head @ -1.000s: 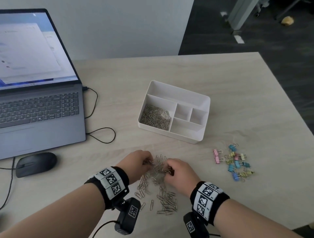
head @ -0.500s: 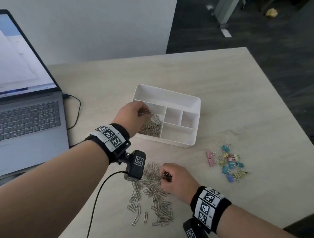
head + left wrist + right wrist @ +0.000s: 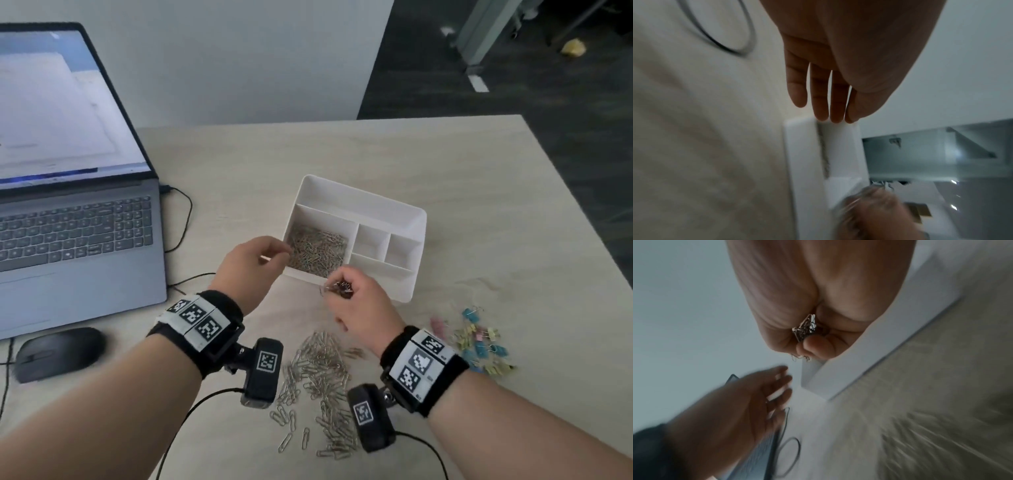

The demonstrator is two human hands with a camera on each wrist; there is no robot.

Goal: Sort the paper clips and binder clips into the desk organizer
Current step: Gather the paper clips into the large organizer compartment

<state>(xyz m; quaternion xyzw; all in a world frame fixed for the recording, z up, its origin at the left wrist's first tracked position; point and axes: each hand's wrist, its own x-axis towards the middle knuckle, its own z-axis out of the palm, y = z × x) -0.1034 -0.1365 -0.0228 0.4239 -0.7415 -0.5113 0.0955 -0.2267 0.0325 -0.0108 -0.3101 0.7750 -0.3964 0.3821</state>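
A white desk organizer (image 3: 416, 219) stands mid-table; its large left compartment holds several silver paper clips (image 3: 317, 251). My left hand (image 3: 255, 258) hovers at the organizer's near-left corner, fingers straight and empty, as the left wrist view shows the left hand (image 3: 828, 97). My right hand (image 3: 356, 305) is lifted just before the organizer's front wall and grips a bunch of paper clips (image 3: 339, 287), seen in the fist as held clips (image 3: 805, 328). A loose pile of paper clips (image 3: 318, 373) lies on the table beneath my wrists. Coloured binder clips (image 3: 478, 341) lie to the right.
An open grey laptop (image 3: 75, 240) fills the left side, with a black mouse (image 3: 58, 353) in front and a black cable (image 3: 185, 233) looping between laptop and organizer. The table's right edge (image 3: 582, 205) drops to dark floor.
My left hand has let its clips go into the left compartment and drawn back to the corner. My right hand has risen from the pile toward the organizer with a bunch of clips.
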